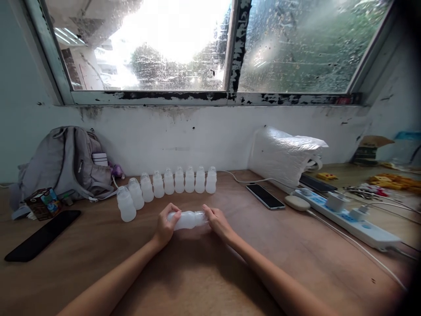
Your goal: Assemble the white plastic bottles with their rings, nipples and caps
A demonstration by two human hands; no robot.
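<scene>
A frosted white bottle with a clear cap (190, 220) lies sideways between my two hands, just above the table. My left hand (166, 224) is closed around its base end, at the left. At the other end, the fingers of my right hand (217, 220) are wrapped around the clear cap. Behind my hands, several matching bottles (179, 181) stand upright in a curved row, each with a clear cap on top. The nearest bottle of that row (126, 205) is to the left of my left hand.
On the left are a grey backpack (70, 162), a small box (42, 204) and a black phone-like slab (42, 237). To the right lie a phone (265, 196), a beige puck (297, 202), a power strip (348, 219) with cables, and a silvery padded bag (279, 158). A wall with a window closes the back.
</scene>
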